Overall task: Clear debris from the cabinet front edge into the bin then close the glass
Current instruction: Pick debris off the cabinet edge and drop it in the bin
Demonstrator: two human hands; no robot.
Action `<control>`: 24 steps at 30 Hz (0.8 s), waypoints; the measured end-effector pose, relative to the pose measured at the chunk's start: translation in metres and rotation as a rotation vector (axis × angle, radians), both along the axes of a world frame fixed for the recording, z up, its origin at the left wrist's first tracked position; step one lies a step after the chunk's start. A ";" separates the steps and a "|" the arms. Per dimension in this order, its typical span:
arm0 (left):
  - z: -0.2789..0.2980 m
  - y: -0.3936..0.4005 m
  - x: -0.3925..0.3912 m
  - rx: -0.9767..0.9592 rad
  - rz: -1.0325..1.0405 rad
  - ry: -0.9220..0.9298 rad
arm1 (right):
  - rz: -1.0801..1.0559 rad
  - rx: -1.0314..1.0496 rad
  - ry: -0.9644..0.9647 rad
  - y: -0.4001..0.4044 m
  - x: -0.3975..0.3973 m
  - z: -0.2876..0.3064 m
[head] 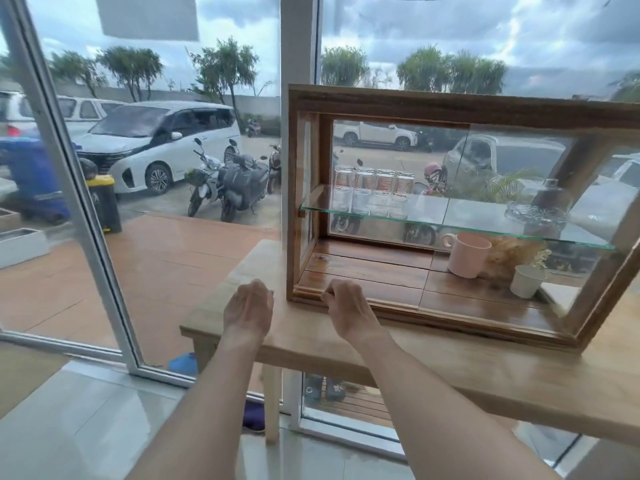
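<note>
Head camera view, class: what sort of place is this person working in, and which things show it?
Probably a small café or shopfront: a wooden display cabinet holding a row of glass jars and a pink mug stands on a wooden table beside big street windows.

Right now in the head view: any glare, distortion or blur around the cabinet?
Head view: wide-angle bend bows the window frame and tilts the cabinet; daylight is overcast and soft, without hard shadows; the sliding glass reflects parked cars, veiling the pink mug; both hands, left hand and right hand, look slightly soft.
</note>
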State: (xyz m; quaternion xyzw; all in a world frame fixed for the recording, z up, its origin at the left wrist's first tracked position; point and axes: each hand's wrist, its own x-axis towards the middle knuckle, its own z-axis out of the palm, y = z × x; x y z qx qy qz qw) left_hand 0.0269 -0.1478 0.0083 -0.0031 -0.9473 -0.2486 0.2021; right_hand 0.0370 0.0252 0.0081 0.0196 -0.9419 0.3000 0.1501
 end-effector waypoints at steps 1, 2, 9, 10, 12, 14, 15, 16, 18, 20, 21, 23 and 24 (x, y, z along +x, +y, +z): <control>-0.002 -0.012 0.004 0.003 0.027 -0.007 | 0.018 0.000 -0.008 -0.009 0.002 0.000; -0.005 -0.025 0.008 0.007 0.055 -0.016 | 0.038 -0.004 -0.020 -0.018 0.003 0.000; -0.045 -0.138 0.053 -0.038 0.186 -0.052 | 0.184 -0.028 -0.065 -0.118 0.024 -0.019; -0.049 -0.154 0.063 -0.034 0.214 -0.069 | 0.212 -0.034 -0.086 -0.138 0.029 -0.025; -0.061 -0.185 0.081 -0.019 0.267 -0.089 | 0.295 -0.037 -0.139 -0.176 0.039 -0.038; -0.075 -0.214 0.098 -0.027 0.323 -0.109 | 0.343 -0.033 -0.189 -0.213 0.050 -0.054; -0.085 -0.228 0.106 -0.038 0.345 -0.126 | 0.358 -0.048 -0.238 -0.230 0.056 -0.063; -0.094 -0.239 0.115 -0.042 0.368 -0.149 | 0.382 -0.069 -0.290 -0.245 0.062 -0.074; -0.114 -0.260 0.132 -0.018 0.416 -0.198 | 0.448 -0.073 -0.343 -0.271 0.073 -0.095; -0.131 -0.278 0.147 0.027 0.449 -0.236 | 0.489 -0.069 -0.369 -0.292 0.080 -0.115; -0.140 -0.286 0.153 0.041 0.460 -0.255 | 0.500 -0.060 -0.376 -0.301 0.082 -0.124; -0.155 -0.300 0.164 0.063 0.482 -0.288 | 0.521 -0.043 -0.397 -0.319 0.085 -0.142; -0.161 -0.307 0.169 0.068 0.495 -0.306 | 0.531 -0.028 -0.405 -0.326 0.086 -0.150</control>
